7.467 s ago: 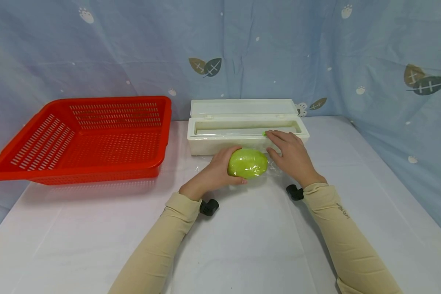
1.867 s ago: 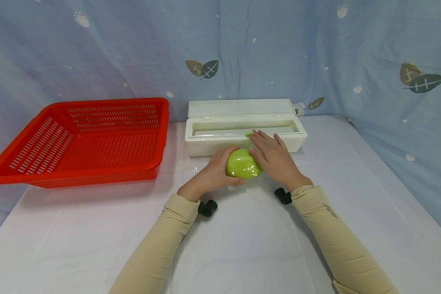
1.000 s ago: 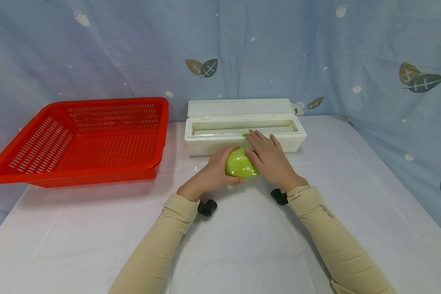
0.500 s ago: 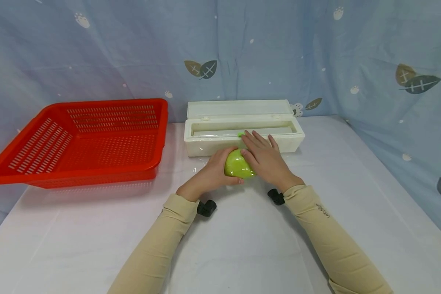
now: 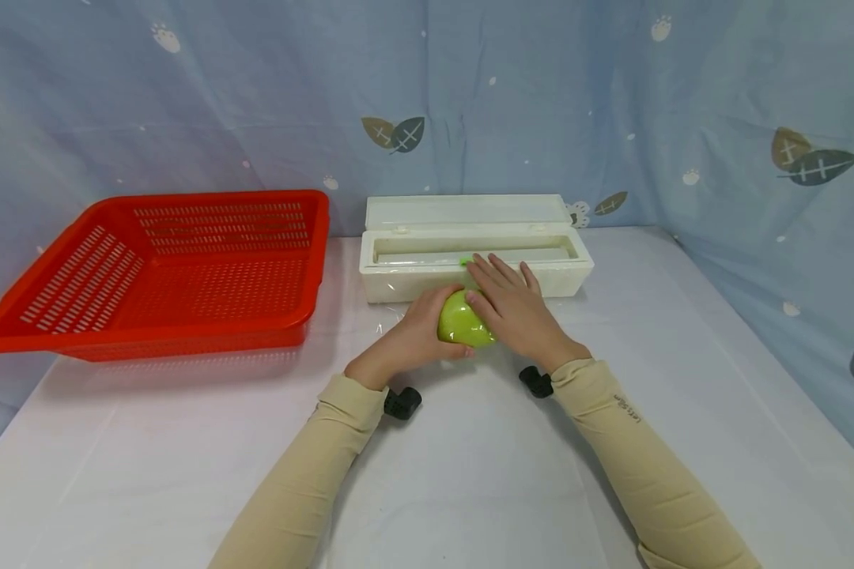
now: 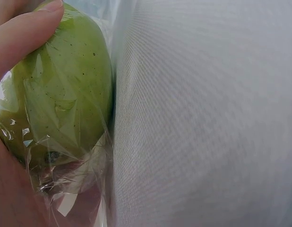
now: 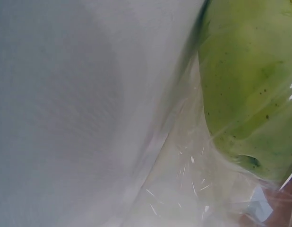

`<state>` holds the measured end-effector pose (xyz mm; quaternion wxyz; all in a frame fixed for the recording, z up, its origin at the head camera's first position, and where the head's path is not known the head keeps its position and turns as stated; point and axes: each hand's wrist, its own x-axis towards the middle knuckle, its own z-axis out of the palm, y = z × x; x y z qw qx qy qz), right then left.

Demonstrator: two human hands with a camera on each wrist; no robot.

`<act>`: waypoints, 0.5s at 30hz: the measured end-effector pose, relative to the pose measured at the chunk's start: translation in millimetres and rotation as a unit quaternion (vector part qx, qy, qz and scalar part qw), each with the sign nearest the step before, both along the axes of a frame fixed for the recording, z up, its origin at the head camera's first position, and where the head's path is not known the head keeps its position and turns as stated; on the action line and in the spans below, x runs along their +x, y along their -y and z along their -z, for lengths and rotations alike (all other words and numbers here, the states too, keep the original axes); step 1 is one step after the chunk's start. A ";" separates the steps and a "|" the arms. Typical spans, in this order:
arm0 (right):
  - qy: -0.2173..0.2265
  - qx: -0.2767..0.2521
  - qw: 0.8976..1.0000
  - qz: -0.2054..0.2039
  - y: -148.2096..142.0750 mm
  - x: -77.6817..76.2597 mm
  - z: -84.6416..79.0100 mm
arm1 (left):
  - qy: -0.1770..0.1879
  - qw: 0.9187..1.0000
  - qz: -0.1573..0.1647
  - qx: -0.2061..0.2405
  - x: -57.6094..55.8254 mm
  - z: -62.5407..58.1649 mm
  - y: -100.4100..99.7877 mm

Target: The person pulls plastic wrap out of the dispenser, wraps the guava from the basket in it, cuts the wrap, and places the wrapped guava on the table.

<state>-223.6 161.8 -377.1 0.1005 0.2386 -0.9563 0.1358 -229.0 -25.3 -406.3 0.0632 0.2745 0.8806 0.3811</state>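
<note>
In front of the box point(image 5: 413, 284), my left grip point(image 5: 416, 328) clasps the fruit point(image 5: 461, 322); my right grip point(image 5: 516, 314), spread, reaches its green tab point(image 5: 464, 261). Slack film point(image 7: 198, 184) could jam the tab.

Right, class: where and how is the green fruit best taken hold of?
Grip the green fruit by its left end, coming from the left, probably with thumb near and fingers far, as the left hand does. Its rounded body suits a curved grip; the shiny clear film may slip. The right hand covers its other end in the head view.
</note>
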 end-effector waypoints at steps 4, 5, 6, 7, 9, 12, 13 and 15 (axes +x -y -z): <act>-0.002 -0.035 0.999 -0.012 -1.2 -1.6 -0.5 | -0.004 1.000 -0.001 0.002 0.2 0.3 1.2; -0.005 -0.048 0.999 -0.014 -1.8 -1.9 -0.5 | -0.004 1.000 -0.001 0.001 0.3 0.6 1.5; -0.008 -0.064 0.998 -0.014 -2.5 -2.1 -0.7 | -0.003 1.000 -0.001 0.000 0.5 0.8 1.7; -0.014 -0.084 0.996 -0.014 -3.4 -1.8 -1.1 | 0.000 1.000 -0.001 0.000 0.7 1.0 2.0; -0.026 -0.127 0.991 -0.014 -5.0 -0.5 -2.1 | 0.007 1.000 -0.002 -0.001 1.3 1.0 2.3; -0.041 -0.180 0.983 -0.021 -7.0 1.4 -4.0 | 0.016 1.000 -0.001 0.001 1.3 0.6 2.3; -0.041 -0.189 0.981 -0.028 -7.2 2.0 -4.5 | 0.016 1.000 -0.001 0.001 1.0 0.5 2.1; -0.028 -0.191 0.980 -0.051 -7.1 1.7 -4.7 | 0.015 1.000 -0.001 0.002 0.3 0.4 2.0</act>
